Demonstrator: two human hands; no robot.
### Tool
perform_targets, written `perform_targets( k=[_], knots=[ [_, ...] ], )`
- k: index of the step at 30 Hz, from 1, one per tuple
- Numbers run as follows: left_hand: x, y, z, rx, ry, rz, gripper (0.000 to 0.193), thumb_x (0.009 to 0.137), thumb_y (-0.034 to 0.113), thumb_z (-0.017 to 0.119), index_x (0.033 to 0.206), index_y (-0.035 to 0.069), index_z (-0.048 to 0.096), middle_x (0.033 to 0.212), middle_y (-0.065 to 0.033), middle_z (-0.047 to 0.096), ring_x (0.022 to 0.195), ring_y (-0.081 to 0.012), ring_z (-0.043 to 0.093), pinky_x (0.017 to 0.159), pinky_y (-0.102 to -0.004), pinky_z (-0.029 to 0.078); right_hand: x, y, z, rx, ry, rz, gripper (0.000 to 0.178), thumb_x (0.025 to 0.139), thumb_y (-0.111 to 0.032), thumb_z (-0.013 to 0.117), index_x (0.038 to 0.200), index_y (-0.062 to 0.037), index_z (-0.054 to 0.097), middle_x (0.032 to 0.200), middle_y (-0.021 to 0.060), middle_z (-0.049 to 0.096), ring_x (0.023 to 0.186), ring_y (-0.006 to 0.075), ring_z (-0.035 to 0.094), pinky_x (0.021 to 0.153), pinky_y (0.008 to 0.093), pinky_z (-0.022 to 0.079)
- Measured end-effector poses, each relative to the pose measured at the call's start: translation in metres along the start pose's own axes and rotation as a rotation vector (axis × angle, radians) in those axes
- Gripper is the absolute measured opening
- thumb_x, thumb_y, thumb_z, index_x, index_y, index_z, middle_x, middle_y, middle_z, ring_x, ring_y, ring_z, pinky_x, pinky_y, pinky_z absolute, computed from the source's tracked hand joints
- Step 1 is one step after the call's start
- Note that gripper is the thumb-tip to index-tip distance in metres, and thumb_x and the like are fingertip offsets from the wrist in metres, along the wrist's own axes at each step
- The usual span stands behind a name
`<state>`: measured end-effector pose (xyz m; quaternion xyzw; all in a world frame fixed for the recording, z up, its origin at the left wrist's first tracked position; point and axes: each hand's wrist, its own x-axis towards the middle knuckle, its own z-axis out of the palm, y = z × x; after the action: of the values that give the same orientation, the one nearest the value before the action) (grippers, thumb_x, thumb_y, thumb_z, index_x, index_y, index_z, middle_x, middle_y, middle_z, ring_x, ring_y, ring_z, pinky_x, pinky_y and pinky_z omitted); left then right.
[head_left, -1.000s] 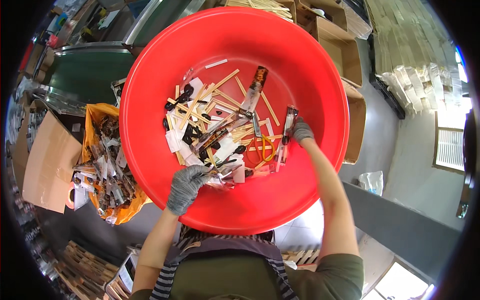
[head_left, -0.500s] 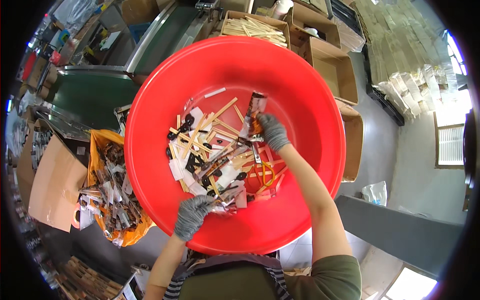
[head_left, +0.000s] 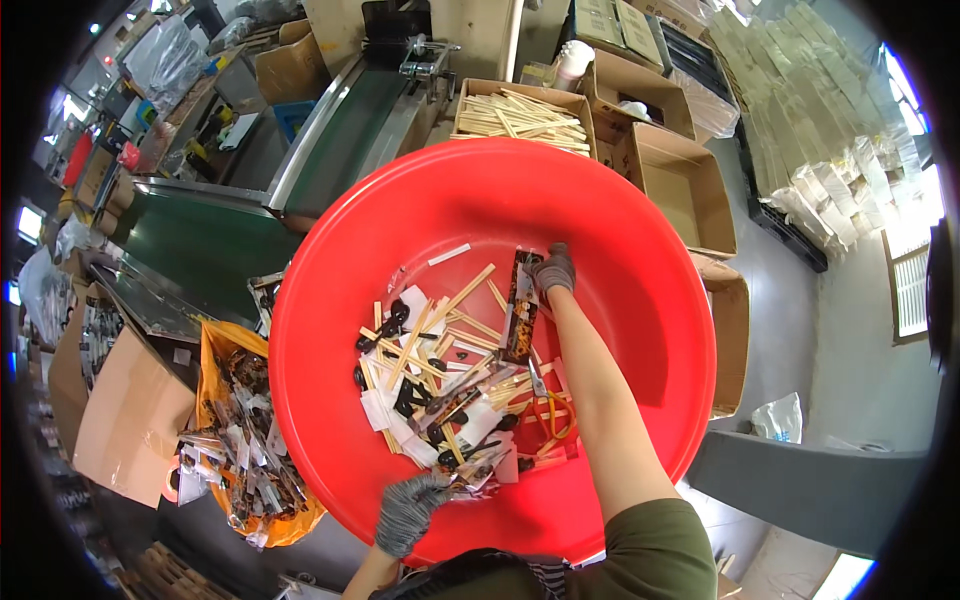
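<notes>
A big red plastic tub (head_left: pixel 330 400) lies in front of me with a loose heap in it. Wooden chopsticks (head_left: pixel 466 290), black plastic spoons (head_left: pixel 398 312) and white paper packets (head_left: pixel 378 408) are mixed there with clear wrappers. My right hand (head_left: pixel 555 270), in a grey glove, grips the upper end of a long dark printed packet (head_left: pixel 519 315). Just below that packet are scissors (head_left: pixel 552 412) with orange and yellow handles. At the tub's near edge my gloved left hand (head_left: pixel 410 512) is closed on a crumpled clear wrapper (head_left: pixel 478 476). Its fingertips are partly hidden.
An orange sack (head_left: pixel 210 370) full of packets stands left of the tub, beside a cardboard flap (head_left: pixel 135 425). Behind is a green conveyor belt (head_left: pixel 340 160). A carton of chopsticks (head_left: pixel 525 115) and open cardboard boxes (head_left: pixel 690 190) line the far and right sides.
The view has shifted, so the tub appears lower. My right hand has moved to the packet's upper right side, and the packet now hangs more upright. My left hand stays by the clear wrapper.
</notes>
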<state>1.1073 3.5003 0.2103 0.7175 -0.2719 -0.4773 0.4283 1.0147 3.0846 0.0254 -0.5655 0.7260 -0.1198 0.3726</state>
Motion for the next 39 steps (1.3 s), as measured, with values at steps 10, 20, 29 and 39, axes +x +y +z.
perform_targets(
  k=[10, 20, 29, 39],
  knots=[
    [-0.007, -0.009, 0.008, -0.094, -0.049, 0.050, 0.017, 0.074, 0.003, 0.065, 0.090, -0.002, 0.062, 0.080, -0.0087, 0.064, 0.071, -0.0097, 0.058, 0.065, -0.0241, 0.048, 0.018, 0.044, 0.002, 0.415, -0.334, -0.509, 0.028, 0.057, -0.006, 0.076, 0.077, -0.0025, 0.057, 0.071, 0.0070, 0.057, 0.068, 0.0151, 0.056, 0.065, 0.0281, 0.047],
    [-0.001, 0.040, 0.029, -0.002, 0.293, 0.584, 0.015, 0.074, 0.005, 0.062, 0.089, 0.003, 0.063, 0.124, -0.0099, 0.045, 0.102, -0.0241, 0.054, 0.086, -0.0298, 0.043, -0.287, -0.046, -0.102, 0.023, -0.643, -1.123, 0.021, 0.063, 0.001, 0.068, 0.080, -0.0006, 0.056, 0.074, 0.0105, 0.055, 0.065, 0.0173, 0.057, 0.061, 0.0264, 0.046],
    [-0.013, -0.016, 0.003, 0.332, 0.385, 0.551, 0.013, 0.071, -0.001, 0.063, 0.084, 0.003, 0.061, 0.082, -0.0084, 0.061, 0.078, -0.0174, 0.059, 0.070, -0.0279, 0.047, -0.246, 0.084, -0.063, -0.533, -0.524, -0.477, 0.036, 0.069, -0.016, 0.065, 0.099, 0.0011, 0.053, 0.091, 0.0159, 0.061, 0.083, 0.0254, 0.061, 0.071, 0.0330, 0.049],
    [-0.001, -0.016, -0.070, 0.591, 0.484, 0.291, 0.025, 0.073, 0.006, 0.066, 0.096, 0.001, 0.058, 0.071, -0.0063, 0.060, 0.064, -0.0111, 0.054, 0.059, -0.0251, 0.044, -0.213, 0.177, -0.039, -0.370, -0.195, -0.384, 0.028, 0.073, -0.017, 0.059, 0.096, -0.0065, 0.049, 0.083, 0.0109, 0.060, 0.076, 0.0271, 0.060, 0.066, 0.0331, 0.049]
  ],
)
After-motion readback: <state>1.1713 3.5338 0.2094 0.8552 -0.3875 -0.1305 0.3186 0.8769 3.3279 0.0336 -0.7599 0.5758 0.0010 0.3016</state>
